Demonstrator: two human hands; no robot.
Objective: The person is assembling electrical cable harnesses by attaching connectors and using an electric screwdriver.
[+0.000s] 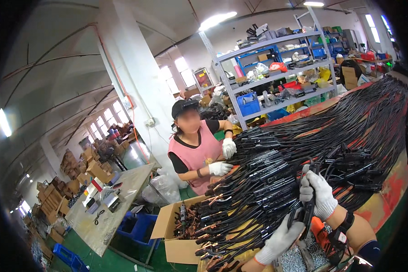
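Observation:
Both of my hands wear white knit gloves, low on the right. My right hand [321,194] is closed around a black cable's thick handle-like end [309,209], which stands roughly upright. Just below, my left hand [280,239] grips the lower end of the same black part; its fingertips are partly hidden behind it. Under my hands lie many small silvery metal pieces [291,259], looking like screws. An orange tool-like object [321,232] is beside my right wrist, partly covered by my arm. Bundles of similar black handles [269,174] lie just beyond my hands.
Long black cables [349,115] sweep across the table to the far right. A cardboard box [182,250] of copper-coloured clamps stands at the table's left edge. Across from me a gloved co-worker [196,158] rests both hands at the cables. Behind stands a grey shelf rack [276,70]; a side table [95,226] is left.

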